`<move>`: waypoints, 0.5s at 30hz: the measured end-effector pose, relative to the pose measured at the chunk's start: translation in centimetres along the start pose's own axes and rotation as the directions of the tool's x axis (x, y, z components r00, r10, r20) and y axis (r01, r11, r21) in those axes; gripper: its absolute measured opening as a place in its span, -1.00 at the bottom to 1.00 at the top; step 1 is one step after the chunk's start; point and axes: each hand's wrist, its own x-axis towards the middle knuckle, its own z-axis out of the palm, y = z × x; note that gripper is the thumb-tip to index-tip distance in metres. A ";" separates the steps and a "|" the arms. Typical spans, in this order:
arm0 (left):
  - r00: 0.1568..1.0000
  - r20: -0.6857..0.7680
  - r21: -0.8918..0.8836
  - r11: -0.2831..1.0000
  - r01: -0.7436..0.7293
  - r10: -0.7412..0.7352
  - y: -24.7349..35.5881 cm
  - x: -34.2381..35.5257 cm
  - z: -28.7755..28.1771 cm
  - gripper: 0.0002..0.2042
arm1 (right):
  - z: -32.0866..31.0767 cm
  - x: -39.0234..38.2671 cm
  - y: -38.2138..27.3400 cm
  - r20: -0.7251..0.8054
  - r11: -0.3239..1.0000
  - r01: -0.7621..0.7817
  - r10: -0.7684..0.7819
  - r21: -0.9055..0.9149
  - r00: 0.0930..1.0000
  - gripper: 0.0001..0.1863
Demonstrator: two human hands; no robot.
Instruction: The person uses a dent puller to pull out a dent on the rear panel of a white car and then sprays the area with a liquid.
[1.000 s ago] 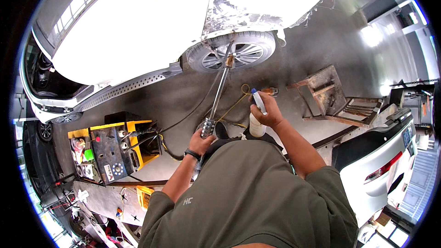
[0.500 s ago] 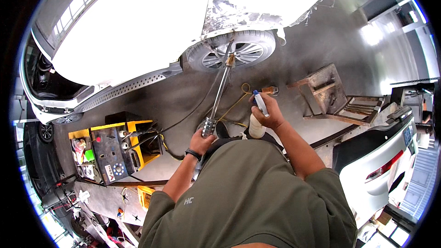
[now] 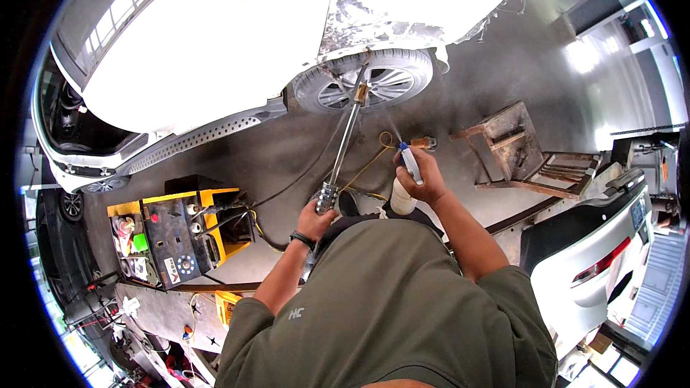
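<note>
Left hand (image 3: 315, 221): grip wrapped around the ridged metal cylinder (image 3: 328, 195) on a long steel rod (image 3: 348, 136)
Rod's far end: in front of the wheel (image 3: 392, 85) of the white car (image 3: 208, 57)
Right hand (image 3: 429, 181): grip closed around a spray bottle (image 3: 412, 166), blue nozzle toward the car, faint mist ahead
Floor, left: yellow-and-black tool cart (image 3: 167, 230)
</note>
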 end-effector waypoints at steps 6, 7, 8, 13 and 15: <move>1.000 0.010 -0.017 1.000 -0.003 0.003 -0.5 0.2 -0.3 -0.69 | 0.1 0.1 -1.3 0.034 0.998 -0.050 0.051 -0.034 0.998 -0.84; 1.000 0.007 -0.020 1.000 -0.003 0.004 -0.8 0.3 -0.3 -0.69 | 0.1 0.2 -1.4 0.050 0.998 -0.047 0.049 -0.030 0.998 -0.85; 1.000 0.016 -0.027 1.000 -0.009 0.010 -0.9 0.4 -0.3 -0.69 | 0.2 0.1 -1.0 0.049 0.998 -0.047 0.049 -0.031 0.998 -0.85; 0.999 0.023 -0.035 0.999 -0.029 0.030 -1.3 0.8 -0.8 -0.68 | 1.0 0.0 -0.9 0.002 0.997 -0.068 0.068 0.029 0.998 -0.86; 1.000 0.004 0.007 1.000 -0.029 0.029 -0.4 0.5 -1.0 -0.68 | 0.8 -0.1 -0.7 0.010 0.998 -0.057 0.057 -0.022 0.998 -0.86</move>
